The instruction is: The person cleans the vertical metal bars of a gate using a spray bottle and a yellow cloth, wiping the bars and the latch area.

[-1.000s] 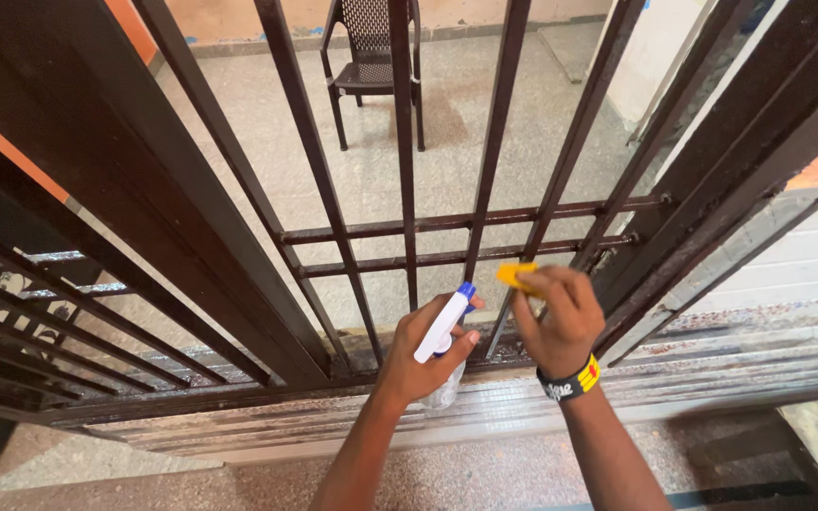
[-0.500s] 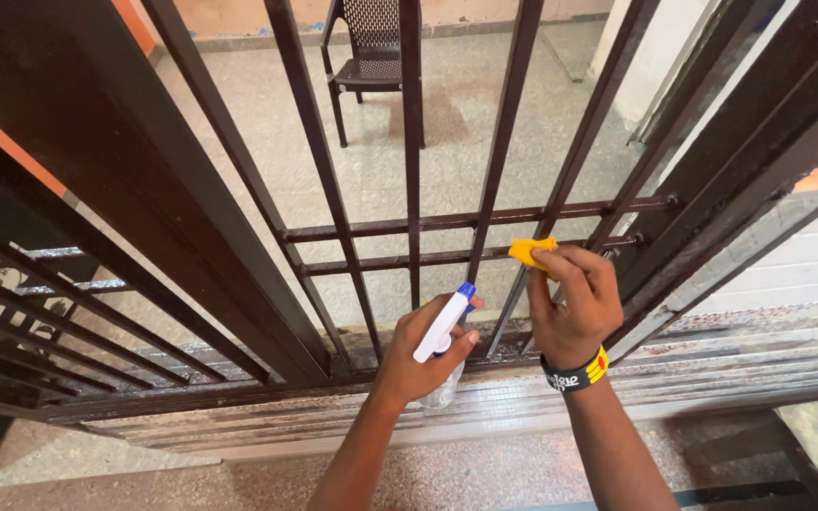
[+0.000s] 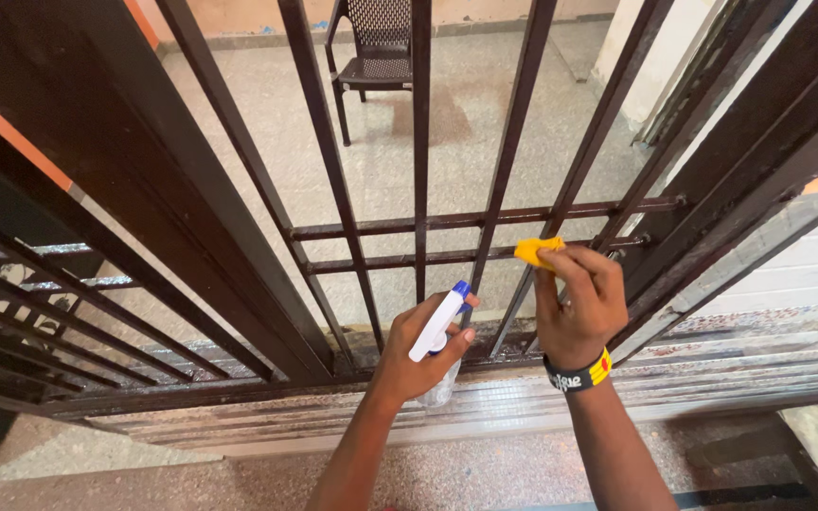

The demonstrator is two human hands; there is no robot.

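My left hand (image 3: 418,355) grips a clear spray bottle (image 3: 437,331) with a white head and blue nozzle, held low near the base of a dark brown metal gate (image 3: 418,170). My right hand (image 3: 579,308) presses a small yellow cloth (image 3: 534,252) against a slanted vertical bar, just below the lower of two horizontal cross bars (image 3: 466,255). A black and yellow wristband (image 3: 577,376) sits on my right wrist.
A dark plastic chair (image 3: 376,52) stands on the speckled floor beyond the bars. A thick gate post (image 3: 134,189) rises at left with more bars beside it. A worn metal sill (image 3: 712,355) runs under the gate. A pale wall (image 3: 816,274) is at right.
My right hand has slid the yellow cloth up the bar toward the cross bars. My left hand with the bottle has stayed almost still.
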